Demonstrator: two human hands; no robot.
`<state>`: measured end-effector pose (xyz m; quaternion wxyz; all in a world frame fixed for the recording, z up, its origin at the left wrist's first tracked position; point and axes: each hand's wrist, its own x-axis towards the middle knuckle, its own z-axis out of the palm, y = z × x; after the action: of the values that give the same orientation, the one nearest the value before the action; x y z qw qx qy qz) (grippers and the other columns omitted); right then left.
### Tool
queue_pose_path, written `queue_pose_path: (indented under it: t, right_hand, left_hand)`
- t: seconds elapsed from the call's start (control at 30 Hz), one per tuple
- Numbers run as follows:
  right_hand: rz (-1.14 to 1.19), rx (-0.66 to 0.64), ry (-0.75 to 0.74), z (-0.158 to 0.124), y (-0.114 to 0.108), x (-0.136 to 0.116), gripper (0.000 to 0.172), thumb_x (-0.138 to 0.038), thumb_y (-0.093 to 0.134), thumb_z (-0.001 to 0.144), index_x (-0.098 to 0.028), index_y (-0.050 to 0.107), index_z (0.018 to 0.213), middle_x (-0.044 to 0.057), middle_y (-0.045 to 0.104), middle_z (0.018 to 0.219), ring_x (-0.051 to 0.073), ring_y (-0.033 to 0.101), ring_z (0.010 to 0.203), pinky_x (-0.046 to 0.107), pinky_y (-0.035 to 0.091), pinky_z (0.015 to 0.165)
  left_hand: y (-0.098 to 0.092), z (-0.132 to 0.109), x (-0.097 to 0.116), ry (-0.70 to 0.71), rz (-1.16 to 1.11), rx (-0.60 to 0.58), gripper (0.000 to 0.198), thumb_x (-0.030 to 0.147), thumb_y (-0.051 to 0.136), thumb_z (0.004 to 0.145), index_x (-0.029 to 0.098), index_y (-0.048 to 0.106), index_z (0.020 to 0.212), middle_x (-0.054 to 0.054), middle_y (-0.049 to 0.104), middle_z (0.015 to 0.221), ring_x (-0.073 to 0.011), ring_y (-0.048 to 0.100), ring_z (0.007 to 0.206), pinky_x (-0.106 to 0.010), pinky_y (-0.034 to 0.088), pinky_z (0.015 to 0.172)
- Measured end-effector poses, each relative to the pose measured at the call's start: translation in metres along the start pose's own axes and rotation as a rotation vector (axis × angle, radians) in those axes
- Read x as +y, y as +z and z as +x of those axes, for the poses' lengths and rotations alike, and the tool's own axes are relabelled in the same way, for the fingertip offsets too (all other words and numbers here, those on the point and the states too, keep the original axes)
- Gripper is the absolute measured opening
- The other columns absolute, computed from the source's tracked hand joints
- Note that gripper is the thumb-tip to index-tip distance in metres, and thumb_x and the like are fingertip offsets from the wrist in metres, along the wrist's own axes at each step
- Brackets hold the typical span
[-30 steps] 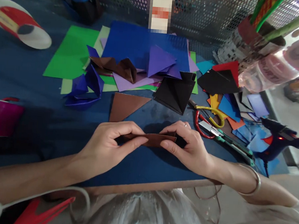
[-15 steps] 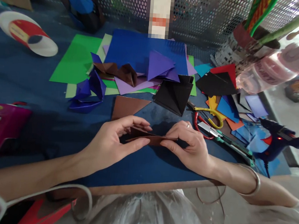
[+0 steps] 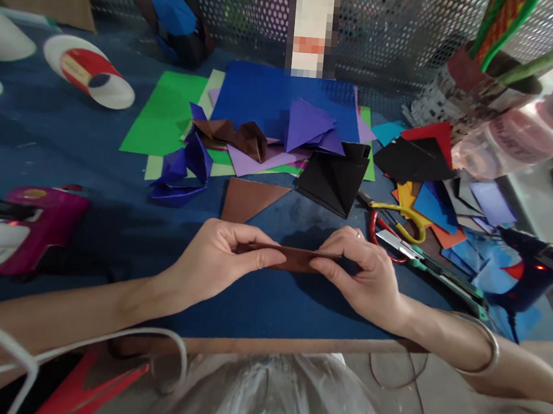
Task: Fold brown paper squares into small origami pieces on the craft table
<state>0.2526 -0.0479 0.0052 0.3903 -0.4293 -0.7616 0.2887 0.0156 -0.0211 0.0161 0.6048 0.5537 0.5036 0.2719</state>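
Above the blue table [image 3: 60, 152], left hand [image 3: 215, 259] and right hand [image 3: 364, 274] each keep a narrow pinching grip on a folded brown paper strip [image 3: 298, 258]; no writing is legible.

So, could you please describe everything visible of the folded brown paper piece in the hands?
The folded brown paper piece is a thin, elongated, matte dark-brown strip, seen nearly edge-on and held roughly level over the blue table top, near its front edge. The left hand pinches its left end between thumb and fingers; the right hand pinches its right end. Nothing else appears to touch it.
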Motion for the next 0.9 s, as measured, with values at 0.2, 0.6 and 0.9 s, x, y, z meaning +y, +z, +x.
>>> queue_pose_path:
  t: [0.2,0.6,0.9]
  right_hand:
    - [-0.030,0.003,0.013,0.0001,-0.0009,-0.0015,0.014,-0.017,0.075,0.092,-0.022,0.068,0.081,-0.004,0.072,0.076,0.012,0.066,0.073,0.030,0.046,0.074]
    - [-0.038,0.012,0.055,0.0006,-0.0018,-0.0013,0.017,-0.022,0.072,0.093,-0.023,0.068,0.077,-0.005,0.070,0.070,0.012,0.062,0.065,0.031,0.044,0.069]
    - [-0.035,0.004,0.107,0.0014,-0.0004,-0.0008,0.021,-0.032,0.071,0.095,-0.022,0.071,0.077,-0.002,0.071,0.069,0.013,0.062,0.066,0.032,0.046,0.071]
  left_hand:
    - [0.0004,-0.0011,-0.0006,0.011,0.002,-0.015,0.011,0.037,0.080,0.074,0.027,0.082,0.074,0.004,0.076,0.066,-0.0106,0.066,0.060,-0.016,0.048,0.054]
    - [-0.0042,-0.0011,0.0005,0.031,0.071,-0.021,0.017,0.042,0.076,0.079,0.026,0.082,0.076,0.002,0.076,0.068,-0.0143,0.068,0.064,-0.020,0.051,0.058]
    - [-0.0052,-0.0018,0.0030,0.021,0.130,0.000,0.030,0.053,0.077,0.076,0.024,0.080,0.071,-0.001,0.074,0.064,-0.0173,0.066,0.058,-0.023,0.050,0.052]
